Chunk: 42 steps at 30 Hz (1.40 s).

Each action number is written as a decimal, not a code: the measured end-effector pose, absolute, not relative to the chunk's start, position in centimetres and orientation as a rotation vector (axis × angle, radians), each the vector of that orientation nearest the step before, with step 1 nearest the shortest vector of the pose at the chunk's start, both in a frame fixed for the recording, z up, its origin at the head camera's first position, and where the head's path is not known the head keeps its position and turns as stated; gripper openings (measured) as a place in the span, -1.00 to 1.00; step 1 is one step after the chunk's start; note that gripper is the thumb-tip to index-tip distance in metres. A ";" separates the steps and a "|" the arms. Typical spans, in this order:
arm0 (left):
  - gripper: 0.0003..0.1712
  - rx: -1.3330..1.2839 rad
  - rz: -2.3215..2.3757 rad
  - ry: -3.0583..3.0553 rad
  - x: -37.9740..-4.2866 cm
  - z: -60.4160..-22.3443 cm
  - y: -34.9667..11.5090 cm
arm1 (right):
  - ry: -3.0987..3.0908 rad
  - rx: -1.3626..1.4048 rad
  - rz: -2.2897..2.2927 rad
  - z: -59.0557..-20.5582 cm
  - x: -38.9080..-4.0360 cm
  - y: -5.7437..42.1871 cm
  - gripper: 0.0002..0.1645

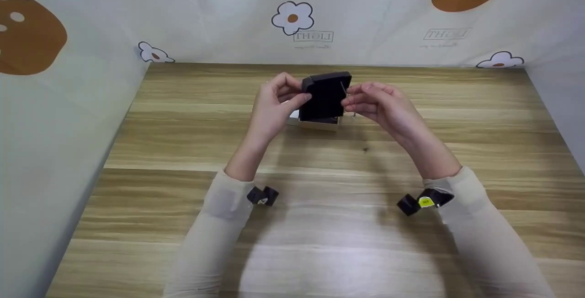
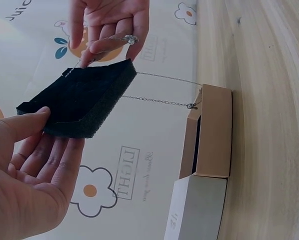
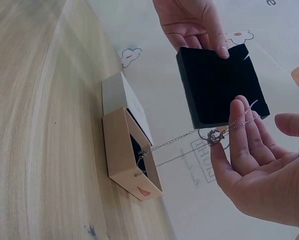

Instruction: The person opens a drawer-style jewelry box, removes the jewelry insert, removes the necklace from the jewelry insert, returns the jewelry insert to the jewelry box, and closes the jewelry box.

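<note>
My left hand grips a square black foam insert by its edge, thumb on its flat face and fingers beneath, tilted above a small box. A fine silver necklace with a round, stone-set pendant hangs from the insert's far edge. Across the fingers of my right hand lies part of its chain; in the right wrist view the thumb stands apart from them, and the pendant rests by a fingertip. Two lengths of chain run down to the box, where the clasp end hangs at the rim.
The tan box stands on the wood-grain table, its inside dark, with a white part adjoining it. A small dark speck marks the tabletop. Behind rises a pale printed cloth with flowers.
</note>
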<state>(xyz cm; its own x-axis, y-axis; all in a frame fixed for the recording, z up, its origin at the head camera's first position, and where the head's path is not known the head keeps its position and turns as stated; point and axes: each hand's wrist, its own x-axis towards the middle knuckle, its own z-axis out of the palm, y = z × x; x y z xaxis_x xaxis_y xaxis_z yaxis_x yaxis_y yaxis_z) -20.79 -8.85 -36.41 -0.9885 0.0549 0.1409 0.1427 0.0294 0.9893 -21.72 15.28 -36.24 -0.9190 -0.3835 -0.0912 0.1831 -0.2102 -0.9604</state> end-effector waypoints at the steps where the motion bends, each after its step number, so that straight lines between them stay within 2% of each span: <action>1: -0.84 -0.211 -2.134 -2.209 -20.8 -36.4 -8.8 | 1.695 -0.234 -2.181 -36.2 -21.7 15.3 -0.68; 26: -0.85 -0.200 -2.103 -2.273 -20.5 -36.9 -8.6 | 1.663 -0.138 -2.122 -35.8 -21.6 15.0 -0.72; 35: -0.85 -0.199 -2.073 -2.314 -20.4 -37.2 -8.5 | 1.665 -0.055 -2.085 -35.8 -21.7 15.0 -0.83; 42: -0.85 -0.226 -2.050 -2.350 -20.3 -37.3 -8.6 | 1.644 -0.017 -2.104 -36.0 -21.8 15.2 -0.83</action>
<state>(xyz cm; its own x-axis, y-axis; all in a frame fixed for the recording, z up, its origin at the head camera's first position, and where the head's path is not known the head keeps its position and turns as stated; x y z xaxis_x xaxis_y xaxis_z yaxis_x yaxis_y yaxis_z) -20.34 -8.56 -37.31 -0.9895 0.0987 0.1058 0.1182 0.1296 0.9845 -21.84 15.20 -35.95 -0.8909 -0.3654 -0.2698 0.3501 -0.1742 -0.9204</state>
